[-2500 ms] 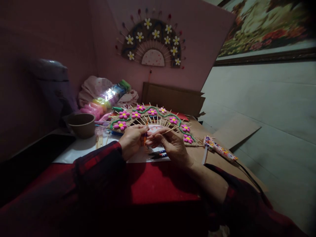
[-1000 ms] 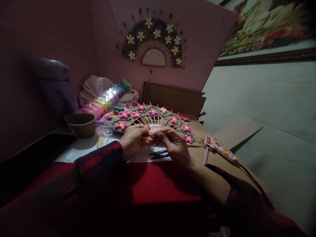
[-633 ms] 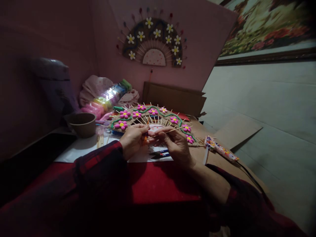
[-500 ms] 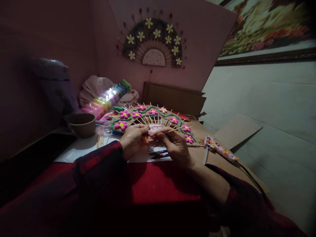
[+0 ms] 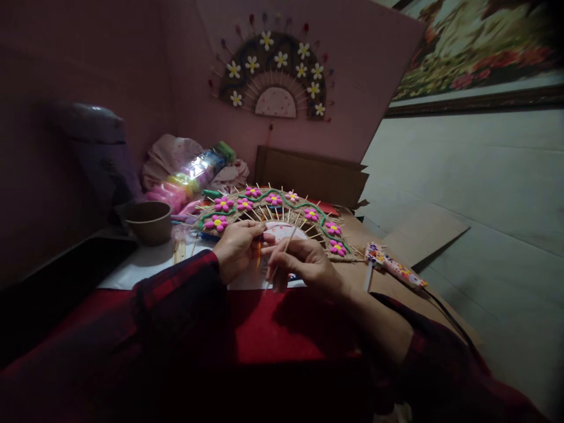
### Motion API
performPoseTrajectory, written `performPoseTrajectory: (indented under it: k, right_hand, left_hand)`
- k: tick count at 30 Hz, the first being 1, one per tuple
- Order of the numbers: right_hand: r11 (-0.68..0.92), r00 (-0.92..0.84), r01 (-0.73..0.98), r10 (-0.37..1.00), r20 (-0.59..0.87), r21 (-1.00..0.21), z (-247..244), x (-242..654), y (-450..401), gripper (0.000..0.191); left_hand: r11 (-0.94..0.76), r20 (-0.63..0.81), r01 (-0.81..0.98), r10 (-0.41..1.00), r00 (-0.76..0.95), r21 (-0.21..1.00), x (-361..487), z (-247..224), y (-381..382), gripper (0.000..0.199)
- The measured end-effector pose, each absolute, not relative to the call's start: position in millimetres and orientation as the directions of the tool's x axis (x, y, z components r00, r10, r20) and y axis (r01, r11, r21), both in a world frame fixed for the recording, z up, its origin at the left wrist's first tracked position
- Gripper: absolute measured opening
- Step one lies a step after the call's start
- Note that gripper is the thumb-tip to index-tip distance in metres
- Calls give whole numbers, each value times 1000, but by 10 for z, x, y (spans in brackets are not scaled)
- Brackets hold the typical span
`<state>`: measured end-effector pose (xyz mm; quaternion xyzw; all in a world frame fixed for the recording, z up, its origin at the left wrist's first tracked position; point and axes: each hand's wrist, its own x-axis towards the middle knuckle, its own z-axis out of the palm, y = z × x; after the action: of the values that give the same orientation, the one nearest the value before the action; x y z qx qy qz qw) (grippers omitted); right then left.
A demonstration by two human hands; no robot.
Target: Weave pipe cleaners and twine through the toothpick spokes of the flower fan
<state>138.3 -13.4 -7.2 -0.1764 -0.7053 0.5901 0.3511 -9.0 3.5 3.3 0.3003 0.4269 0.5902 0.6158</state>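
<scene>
My left hand (image 5: 240,245) is closed in a pinch, and a thin orange thread (image 5: 258,254) hangs from its fingers. My right hand (image 5: 306,264) grips a thin wooden stick (image 5: 288,244), which stands steeply tilted between thumb and fingers. Behind both hands lies a half-round twine-wrapped fan (image 5: 302,207) with pink clay flowers (image 5: 311,214), a wavy green cord and sticks poking out round its edge. Its dotted white centre (image 5: 288,230) is partly covered by my hands. Small scissors lie mostly hidden beneath my right hand.
A brown bowl (image 5: 147,223) and a dark flat object (image 5: 99,258) are at left. Colourful packed clay (image 5: 194,176) lies behind. A flower-patterned glue gun (image 5: 396,270) with a cord rests at right near cardboard (image 5: 427,238). A similar fan (image 5: 273,64) hangs on the back panel.
My right hand has swung the stick from nearly level to steeply upright and drawn slightly down, away from my left fingers. It covers more of the scissors. My left hand stays put.
</scene>
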Motion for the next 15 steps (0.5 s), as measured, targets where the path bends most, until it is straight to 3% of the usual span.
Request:
performPoseTrajectory:
  k: [3, 5, 7, 9, 15]
  right_hand:
    - [158, -801, -105, 571, 178, -982, -69, 1388, -131, 24]
    - [236, -688, -177, 664, 292, -955, -77, 1369, -109, 21]
    - [369, -469, -246, 764, 443, -896, -86, 1345, -75, 17]
    - [466, -311, -240, 794, 522, -852, -98, 1329, -40, 15]
    - [564, -294, -161, 756, 585, -810, -147, 1337, -12, 12]
  left_hand:
    - [126, -161, -472, 986, -33, 872, -101, 21, 42, 18]
    - [122, -155, -479, 988, -29, 869, -103, 23, 37, 18]
    - [122, -155, -488, 988, -26, 864, -95, 35, 22, 19]
    - [129, -159, -493, 987, -19, 860, -81, 53, 2, 19]
    - [136, -170, -489, 985, -26, 862, -58, 79, -14, 19]
